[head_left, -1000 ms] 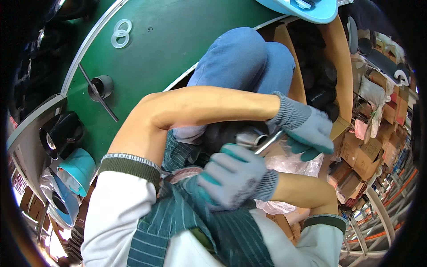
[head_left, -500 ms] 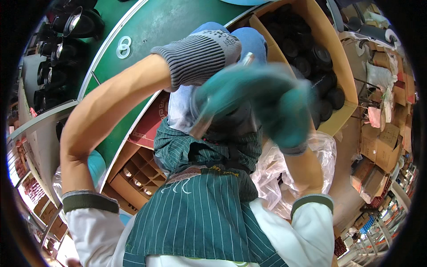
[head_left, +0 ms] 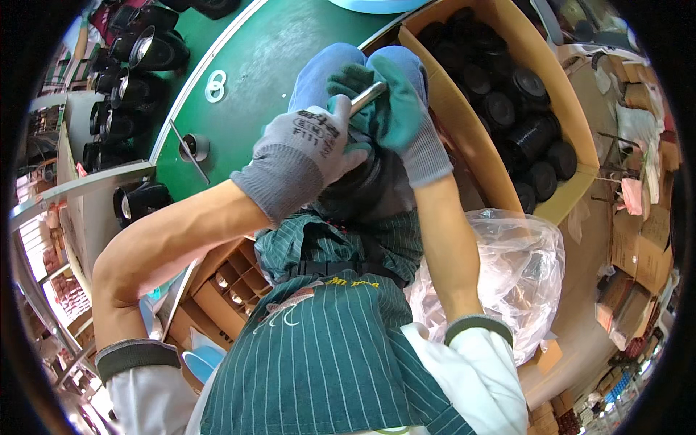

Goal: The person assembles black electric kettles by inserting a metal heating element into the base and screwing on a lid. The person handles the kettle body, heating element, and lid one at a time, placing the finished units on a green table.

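A short shiny metal rod (head_left: 368, 98) slants above my lap between both hands. My left hand (head_left: 308, 145), in a grey knit glove with a green palm side, is closed round its lower end; its fingers are partly hidden. My right hand (head_left: 399, 105), palm side turned up in a green-coated glove, curls its fingers round the rod near the upper end. Beneath the hands lies a dark rounded thing (head_left: 346, 190) on my lap, mostly covered, so its kind cannot be told.
At the right stands an open cardboard box (head_left: 580, 138) of black round parts. Crumpled clear plastic (head_left: 507, 268) lies below it. On the green table (head_left: 254, 80) are white rings (head_left: 215, 85), a small round part (head_left: 194, 147) with a thin rod across it, and several black housings (head_left: 148, 54).
My right hand, blurred and swung across before, has drawn up and turned palm up. My left hand has rotated and come lower, beside it. The view has shifted, showing more of the table.
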Tool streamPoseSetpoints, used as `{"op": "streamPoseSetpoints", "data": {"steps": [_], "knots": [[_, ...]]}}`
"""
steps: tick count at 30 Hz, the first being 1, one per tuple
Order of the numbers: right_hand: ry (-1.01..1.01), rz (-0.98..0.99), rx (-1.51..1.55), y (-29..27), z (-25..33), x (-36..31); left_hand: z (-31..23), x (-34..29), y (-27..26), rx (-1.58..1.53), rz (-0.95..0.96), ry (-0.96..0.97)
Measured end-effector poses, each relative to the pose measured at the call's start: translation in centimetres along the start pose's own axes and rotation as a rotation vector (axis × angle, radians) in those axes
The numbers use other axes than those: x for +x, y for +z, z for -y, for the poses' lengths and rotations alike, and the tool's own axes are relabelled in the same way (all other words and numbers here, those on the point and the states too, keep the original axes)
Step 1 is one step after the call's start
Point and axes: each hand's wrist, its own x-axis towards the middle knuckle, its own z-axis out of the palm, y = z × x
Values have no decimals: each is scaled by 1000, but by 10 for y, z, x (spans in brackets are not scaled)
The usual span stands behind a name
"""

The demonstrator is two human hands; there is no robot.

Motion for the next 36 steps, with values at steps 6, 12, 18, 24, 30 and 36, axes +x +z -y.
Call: {"op": "streamPoseSetpoints", "data": {"steps": [6,12,18,24,30,36], "knots": [[47,533,480,39,-21,-7,24,-5,24,-84,-103,105],[-284,286,199,57,-21,-56,54,12,37,-138,-163,457],[-654,249,-348,79,-41,-97,92,58,55,60,-508,1011],[-663,178,-252,67,-15,-72,85,66,26,-63,-290,736],[-436,-25,-1627,69,-16,-126,136,28,85,-925,-732,-79],[-498,-45,-1823,109,-23,-117,210,39,237,-480,-902,-455]]}}
